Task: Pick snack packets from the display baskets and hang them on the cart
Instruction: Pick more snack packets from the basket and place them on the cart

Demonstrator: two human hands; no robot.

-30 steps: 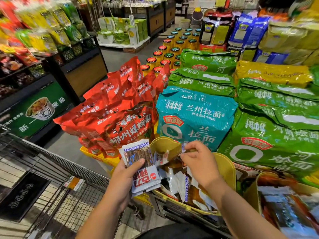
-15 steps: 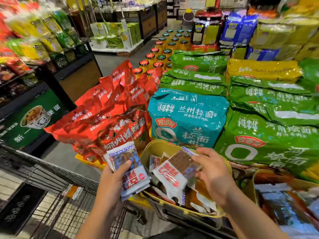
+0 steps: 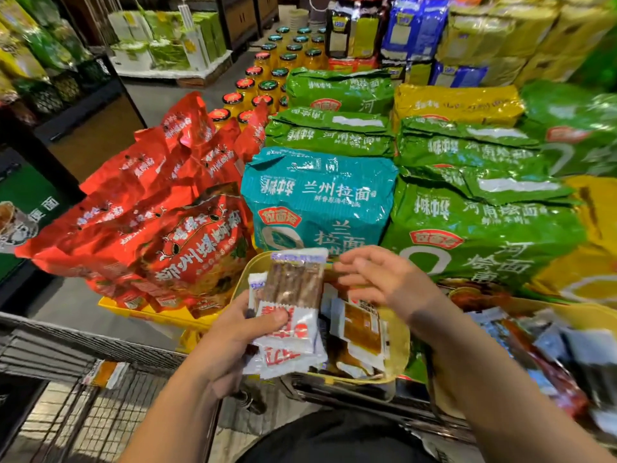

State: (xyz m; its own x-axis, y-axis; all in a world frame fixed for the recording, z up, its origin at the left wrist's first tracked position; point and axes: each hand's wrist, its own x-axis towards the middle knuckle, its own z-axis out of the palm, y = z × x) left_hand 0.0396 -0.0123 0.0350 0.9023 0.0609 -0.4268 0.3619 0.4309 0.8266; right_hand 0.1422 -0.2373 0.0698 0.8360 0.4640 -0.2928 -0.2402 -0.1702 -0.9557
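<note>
My left hand [image 3: 233, 332] grips a small stack of white snack packets [image 3: 292, 309], the thumb lying across the front one, which shows brown sticks through a clear window. The stack is held over the yellow display basket [image 3: 399, 349], where more white and orange packets [image 3: 360, 329] lie loose. My right hand [image 3: 380, 279] hovers just right of the stack with its fingers spread and holds nothing. The wire cart [image 3: 100, 396] stands at lower left, and one orange packet [image 3: 105, 374] hangs on its rim.
Large noodle multipacks fill the display behind: red [image 3: 160, 228], teal [image 3: 317, 202], green [image 3: 474, 228] and yellow [image 3: 457, 101]. A second basket of packets [image 3: 534, 345] sits at the right. Jars [image 3: 267, 75] stand further back, and an aisle runs past dark shelving on the left.
My right hand carried a packet from the basket to the stack in my left hand and let go of it. It now hovers with fingers spread beside the stack.
</note>
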